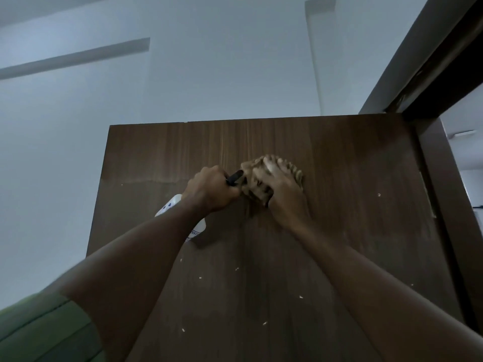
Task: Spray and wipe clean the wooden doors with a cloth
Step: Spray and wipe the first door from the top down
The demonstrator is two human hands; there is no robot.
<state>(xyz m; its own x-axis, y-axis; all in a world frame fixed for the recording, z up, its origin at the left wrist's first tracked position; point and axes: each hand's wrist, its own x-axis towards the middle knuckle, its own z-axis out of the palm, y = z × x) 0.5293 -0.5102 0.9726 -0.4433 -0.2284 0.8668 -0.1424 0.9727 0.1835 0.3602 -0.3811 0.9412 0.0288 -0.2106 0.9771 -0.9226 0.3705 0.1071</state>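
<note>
Both arms raised; left hand point(211, 189) fisted, right hand point(281, 186) pressing.

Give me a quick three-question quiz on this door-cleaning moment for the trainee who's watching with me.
1. True or false: the left hand grips the spray bottle.
2. Which thing does the right hand press against the wooden door? A) a sponge B) a cloth C) a brush
3. Fill in: the small pale specks lie mostly ____ the hands on the door.

Key:
1. True; its black nozzle pokes out past the fingers.
2. B, the crumpled brown cloth.
3. Below.
</note>
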